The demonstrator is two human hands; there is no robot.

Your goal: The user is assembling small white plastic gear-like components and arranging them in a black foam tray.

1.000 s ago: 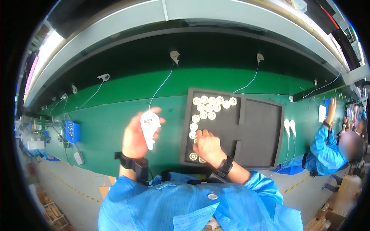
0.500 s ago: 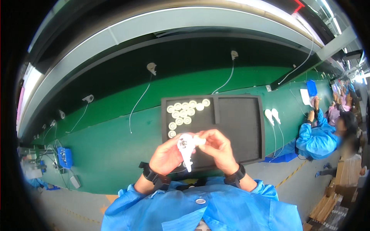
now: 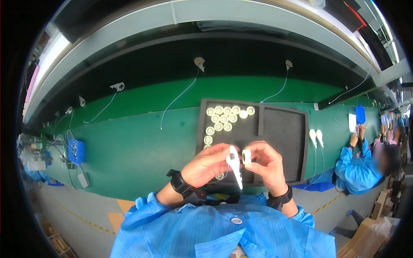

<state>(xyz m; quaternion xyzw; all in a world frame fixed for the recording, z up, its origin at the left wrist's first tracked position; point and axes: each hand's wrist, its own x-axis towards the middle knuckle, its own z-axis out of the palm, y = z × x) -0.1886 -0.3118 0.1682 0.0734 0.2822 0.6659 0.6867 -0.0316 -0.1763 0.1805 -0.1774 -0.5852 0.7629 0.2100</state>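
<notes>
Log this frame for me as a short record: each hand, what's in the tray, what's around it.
Left hand: holds white teardrop-shaped part
Right hand: holds round toothed piece beside that part
Tray: black, divided; round pale pieces on its left side
Right of tray: two white parts with thin cables
Far left: blue bin
Surface: green table
</notes>
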